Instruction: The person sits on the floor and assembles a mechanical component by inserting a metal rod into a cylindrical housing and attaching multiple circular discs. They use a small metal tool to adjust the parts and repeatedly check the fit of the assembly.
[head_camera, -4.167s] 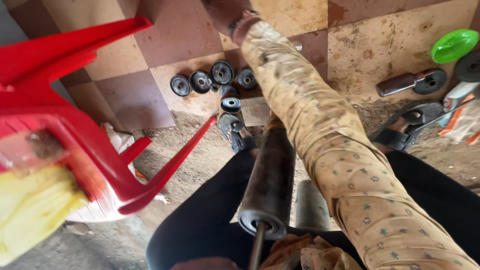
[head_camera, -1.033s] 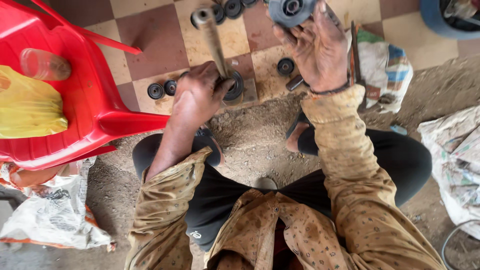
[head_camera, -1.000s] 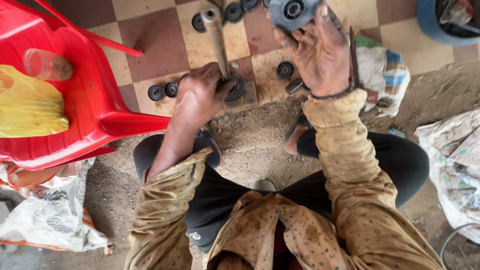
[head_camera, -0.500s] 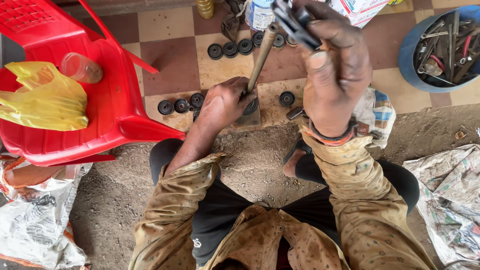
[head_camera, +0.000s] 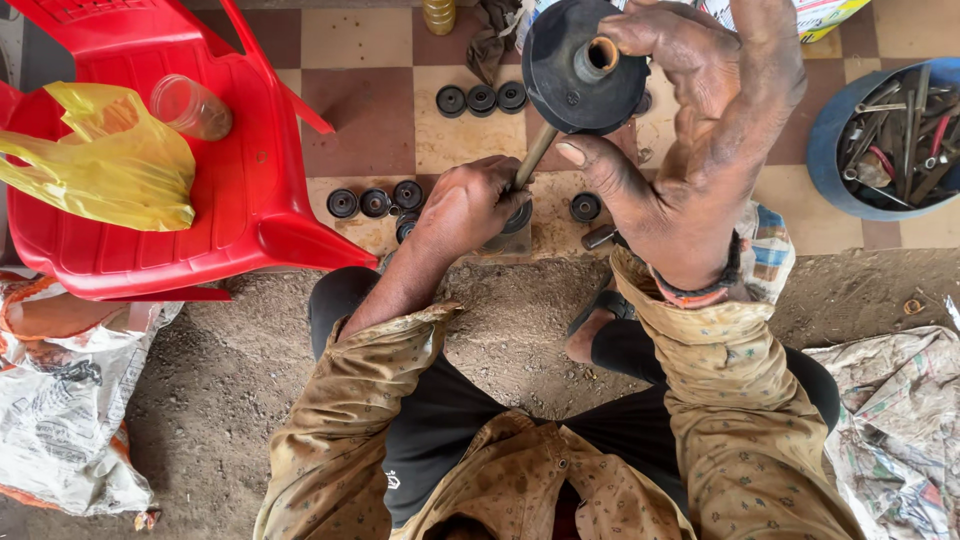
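Right hand (head_camera: 700, 150) raised, fingers curled around black disc (head_camera: 585, 65) atop metal rod (head_camera: 535, 157); left hand (head_camera: 465, 205) fisted on rod's lower end, near small black rollers (head_camera: 375, 202).

The right hand (head_camera: 700, 150) is now sitting much closer to the camera than 0.5 s ago, turning the black disc (head_camera: 580, 70) so its face and centre tube are showing. The left hand (head_camera: 465, 205) is now gripping lower on the rod (head_camera: 535, 158).

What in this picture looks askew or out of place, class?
A clear plastic cup lies tipped on its side on the red chair seat, beside a crumpled yellow bag. Nothing visibly spilled from it.
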